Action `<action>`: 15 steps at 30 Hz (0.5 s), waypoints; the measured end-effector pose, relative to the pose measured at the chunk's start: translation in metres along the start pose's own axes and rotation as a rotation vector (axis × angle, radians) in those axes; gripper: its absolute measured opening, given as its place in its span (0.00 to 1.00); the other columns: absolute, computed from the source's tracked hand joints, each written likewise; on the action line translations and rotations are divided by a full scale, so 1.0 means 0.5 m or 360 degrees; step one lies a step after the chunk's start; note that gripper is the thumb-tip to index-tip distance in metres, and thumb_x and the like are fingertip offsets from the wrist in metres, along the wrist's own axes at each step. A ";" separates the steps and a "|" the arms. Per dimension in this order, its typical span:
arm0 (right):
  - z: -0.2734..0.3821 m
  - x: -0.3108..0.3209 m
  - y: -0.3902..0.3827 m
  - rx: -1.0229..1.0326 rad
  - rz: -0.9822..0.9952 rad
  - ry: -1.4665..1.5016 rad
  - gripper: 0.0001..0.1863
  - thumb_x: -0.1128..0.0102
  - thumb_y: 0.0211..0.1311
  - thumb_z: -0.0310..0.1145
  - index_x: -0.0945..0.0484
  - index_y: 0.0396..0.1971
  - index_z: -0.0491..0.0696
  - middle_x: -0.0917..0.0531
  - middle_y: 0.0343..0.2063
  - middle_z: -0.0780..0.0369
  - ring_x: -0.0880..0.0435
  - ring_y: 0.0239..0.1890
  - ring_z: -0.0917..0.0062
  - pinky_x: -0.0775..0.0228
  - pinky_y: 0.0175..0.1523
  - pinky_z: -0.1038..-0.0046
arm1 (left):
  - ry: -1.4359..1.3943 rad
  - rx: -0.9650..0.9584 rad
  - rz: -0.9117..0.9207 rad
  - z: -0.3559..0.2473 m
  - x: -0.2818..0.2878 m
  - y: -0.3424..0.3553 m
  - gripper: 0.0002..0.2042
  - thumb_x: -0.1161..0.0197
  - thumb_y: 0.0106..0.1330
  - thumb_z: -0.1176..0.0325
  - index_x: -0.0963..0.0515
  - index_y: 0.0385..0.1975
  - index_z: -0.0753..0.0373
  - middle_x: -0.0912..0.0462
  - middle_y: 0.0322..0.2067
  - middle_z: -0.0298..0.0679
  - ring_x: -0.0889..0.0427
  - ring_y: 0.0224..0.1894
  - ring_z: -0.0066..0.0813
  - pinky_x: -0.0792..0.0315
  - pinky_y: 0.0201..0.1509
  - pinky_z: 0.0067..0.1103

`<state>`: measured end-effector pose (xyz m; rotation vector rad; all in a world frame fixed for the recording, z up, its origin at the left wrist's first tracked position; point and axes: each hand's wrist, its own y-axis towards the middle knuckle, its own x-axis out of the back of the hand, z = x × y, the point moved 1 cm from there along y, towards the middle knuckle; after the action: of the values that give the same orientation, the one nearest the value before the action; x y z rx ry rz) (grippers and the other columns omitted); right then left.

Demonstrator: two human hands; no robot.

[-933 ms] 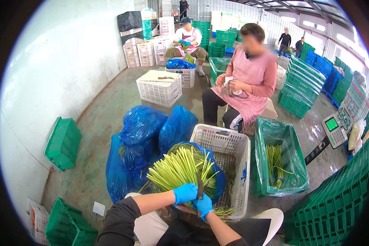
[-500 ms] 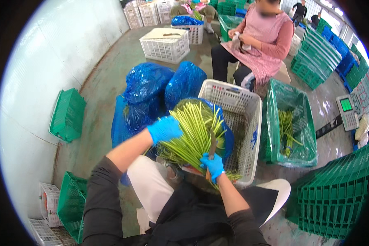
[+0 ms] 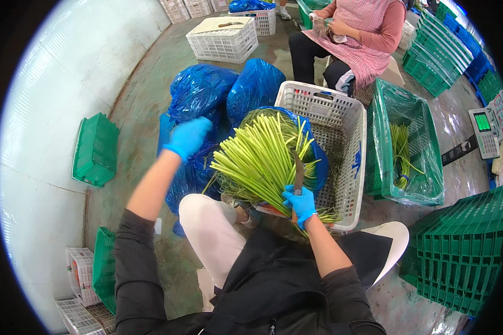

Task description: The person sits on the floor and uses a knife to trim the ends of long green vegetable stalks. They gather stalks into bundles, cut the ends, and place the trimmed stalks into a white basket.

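A big bundle of green stalks [image 3: 257,162] lies in a blue bag [image 3: 318,156] at the near end of a white crate [image 3: 352,167]. My right hand [image 3: 302,204], in a blue glove, grips a knife [image 3: 298,174] over the right side of the stalks, blade pointing up. My left hand [image 3: 190,134], also gloved, is raised left of the bundle in front of blue filled bags [image 3: 201,89]; motion blurs its fingers.
A green lined crate [image 3: 380,167] holding stalks and a scale [image 3: 486,137] stand right, above stacked green crates [image 3: 452,257]. A seated co-worker [image 3: 369,50] faces me beyond. A white crate with board [image 3: 221,44] stands ahead; green crates [image 3: 95,151] line the left wall.
My left hand has left the stalks and risen up and leftward. My right hand still holds the knife at the bundle. The view has tilted down, so the background sits higher.
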<state>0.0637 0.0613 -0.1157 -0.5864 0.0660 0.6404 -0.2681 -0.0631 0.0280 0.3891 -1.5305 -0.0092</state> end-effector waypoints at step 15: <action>-0.016 0.003 -0.004 0.0071 0.0063 -0.0044 0.13 0.39 0.49 0.21 0.25 0.37 0.39 0.21 0.29 0.61 0.22 0.25 0.77 0.26 0.32 0.76 | -0.2118 0.1022 0.0039 -0.266 -0.267 -0.008 0.11 0.49 0.62 0.62 0.24 0.23 0.59 0.30 0.12 0.30 0.33 0.15 0.20 0.38 0.17 0.23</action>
<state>0.0669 0.0568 -0.1217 -0.5342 0.0663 0.6837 -0.1449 -0.0020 -0.1012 0.9888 -2.8558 0.3044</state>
